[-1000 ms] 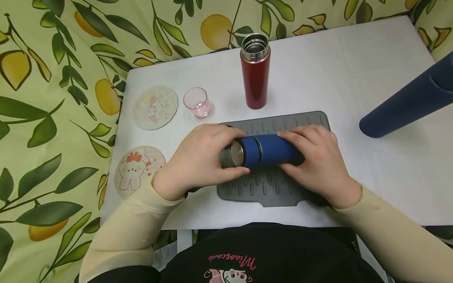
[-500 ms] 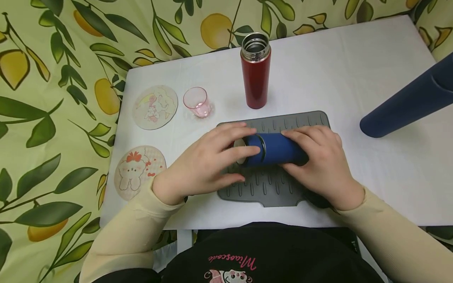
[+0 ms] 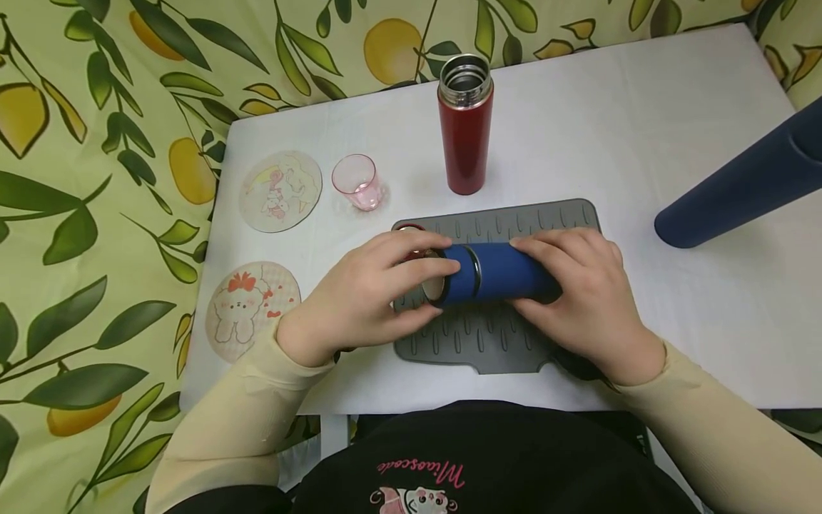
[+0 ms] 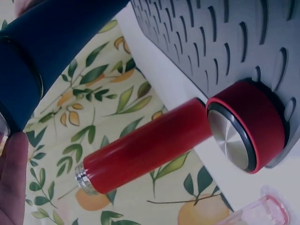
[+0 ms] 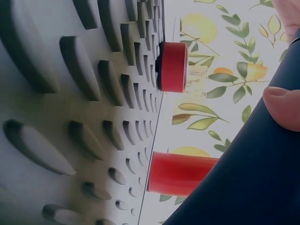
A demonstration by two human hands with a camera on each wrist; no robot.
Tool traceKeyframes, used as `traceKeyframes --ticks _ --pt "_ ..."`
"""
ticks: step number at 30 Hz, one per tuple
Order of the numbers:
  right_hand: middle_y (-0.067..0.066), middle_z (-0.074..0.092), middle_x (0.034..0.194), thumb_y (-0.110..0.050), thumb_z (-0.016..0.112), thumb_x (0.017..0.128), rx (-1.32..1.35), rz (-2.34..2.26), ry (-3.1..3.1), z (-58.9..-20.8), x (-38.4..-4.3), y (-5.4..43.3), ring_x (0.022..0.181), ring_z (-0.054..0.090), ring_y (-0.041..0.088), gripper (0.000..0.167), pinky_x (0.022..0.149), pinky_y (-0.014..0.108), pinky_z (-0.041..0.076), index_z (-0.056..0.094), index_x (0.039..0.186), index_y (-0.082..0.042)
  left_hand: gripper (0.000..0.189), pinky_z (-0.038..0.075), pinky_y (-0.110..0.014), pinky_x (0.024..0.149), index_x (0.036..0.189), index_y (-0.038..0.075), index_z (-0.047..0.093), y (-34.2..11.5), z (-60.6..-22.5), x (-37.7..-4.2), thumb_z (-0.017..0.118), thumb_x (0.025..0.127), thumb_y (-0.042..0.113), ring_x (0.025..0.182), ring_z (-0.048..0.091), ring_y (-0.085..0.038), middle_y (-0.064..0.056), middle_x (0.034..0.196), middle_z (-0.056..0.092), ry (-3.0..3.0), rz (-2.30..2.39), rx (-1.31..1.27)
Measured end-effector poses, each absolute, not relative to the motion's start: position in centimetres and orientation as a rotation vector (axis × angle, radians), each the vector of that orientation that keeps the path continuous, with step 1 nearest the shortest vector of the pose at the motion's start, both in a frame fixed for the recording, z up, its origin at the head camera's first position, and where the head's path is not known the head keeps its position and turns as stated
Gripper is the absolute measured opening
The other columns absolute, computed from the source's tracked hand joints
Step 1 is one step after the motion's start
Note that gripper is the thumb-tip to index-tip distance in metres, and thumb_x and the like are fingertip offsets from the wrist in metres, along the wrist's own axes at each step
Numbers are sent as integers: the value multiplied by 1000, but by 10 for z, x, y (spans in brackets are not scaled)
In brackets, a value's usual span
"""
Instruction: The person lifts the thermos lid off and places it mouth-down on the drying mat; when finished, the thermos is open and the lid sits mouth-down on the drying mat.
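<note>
A blue thermos flask is held lying nearly sideways over the grey ridged mat. My right hand grips its body, fingers over the far side and thumb on the near side. At its other end, my left hand pinches the flask's blue lid between fingers and thumb; the steel lid top shows between them. In the left wrist view a fingertip lies right at the lid's edge. A red lid with a steel top stands on the mat, partly hidden behind my left hand in the head view.
An uncapped red flask stands behind the mat. Left of it are a pink glass and two round coasters, one nearer the front. A tall dark blue cylinder rises at the right.
My left fingers spread open and came off the lid half a second ago, then closed on it again. The right hand keeps its grip on the flask, which shifted slightly right.
</note>
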State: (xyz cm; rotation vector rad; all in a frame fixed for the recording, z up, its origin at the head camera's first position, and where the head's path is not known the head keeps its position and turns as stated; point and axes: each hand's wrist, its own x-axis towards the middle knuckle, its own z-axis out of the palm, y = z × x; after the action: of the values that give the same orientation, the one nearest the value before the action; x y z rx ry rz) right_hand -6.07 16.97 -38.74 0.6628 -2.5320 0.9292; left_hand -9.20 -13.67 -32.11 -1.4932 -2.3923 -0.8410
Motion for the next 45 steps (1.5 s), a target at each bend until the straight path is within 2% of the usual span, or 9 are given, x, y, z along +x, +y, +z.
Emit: traceKeyframes --ticks 5,11,16,19,24,27,31,36,45 --pt "21 76 124 -11 104 64 672 928 -2514 -386 -60 168 115 62 45 74 98 66 43 77 132 -6 63 64 -42 99 131 3 73 -137 -321 -90 97 83 35 112 73 -27 -14 125 75 -2468 -832 -1340" --pt "21 76 122 -12 103 64 693 906 -2495 -384 -59 166 113 62 45 72 95 65 43 78 131 -6 66 64 -40 80 127 3 74 -135 -319 -88 91 83 49 91 74 -21 -9 111 80 -2579 -710 -1154" --pt "21 76 122 -12 104 64 689 914 -2496 -384 -59 167 113 62 45 73 96 64 44 77 132 -6 84 58 -46 109 142 5 68 -137 -320 -91 97 80 54 126 70 -29 -15 139 72 -2547 -752 -1301" --pt "21 76 123 -12 105 63 684 914 -2504 -384 -59 168 114 63 45 75 96 64 44 77 132 -5 83 49 -50 122 144 9 65 -140 -322 -93 102 79 45 141 62 -37 -19 149 65 -2410 -773 -1489" --pt "23 75 124 -12 105 64 687 907 -2519 -383 -59 169 115 62 47 75 96 65 44 77 133 -4 54 53 -52 118 137 10 71 -141 -325 -94 92 87 8 137 67 -37 -17 144 72 -2264 -694 -1582" --pt "23 75 123 -12 105 64 687 910 -2522 -383 -59 169 115 62 47 75 95 65 43 77 133 -5 48 55 -53 116 134 10 73 -141 -325 -95 86 89 1 133 69 -35 -15 142 74 -2254 -675 -1586" --pt "22 75 123 -12 105 63 690 909 -2521 -383 -59 169 115 62 46 75 94 64 44 77 132 -6 47 57 -52 113 132 9 74 -141 -323 -94 91 89 13 126 72 -35 -16 139 74 -2291 -703 -1556" --pt "21 76 122 -13 105 63 700 899 -2522 -383 -58 168 115 62 45 73 96 64 44 78 131 -7 63 59 -51 106 129 6 76 -142 -324 -92 101 80 37 118 74 -33 -14 130 78 -2350 -707 -1439" --pt "20 76 121 -11 104 63 730 897 -2514 -381 -57 167 114 62 45 73 98 63 44 78 131 -6 68 60 -50 103 124 3 76 -142 -322 -91 91 81 55 91 78 -29 -7 108 84 -2492 -610 -1252"
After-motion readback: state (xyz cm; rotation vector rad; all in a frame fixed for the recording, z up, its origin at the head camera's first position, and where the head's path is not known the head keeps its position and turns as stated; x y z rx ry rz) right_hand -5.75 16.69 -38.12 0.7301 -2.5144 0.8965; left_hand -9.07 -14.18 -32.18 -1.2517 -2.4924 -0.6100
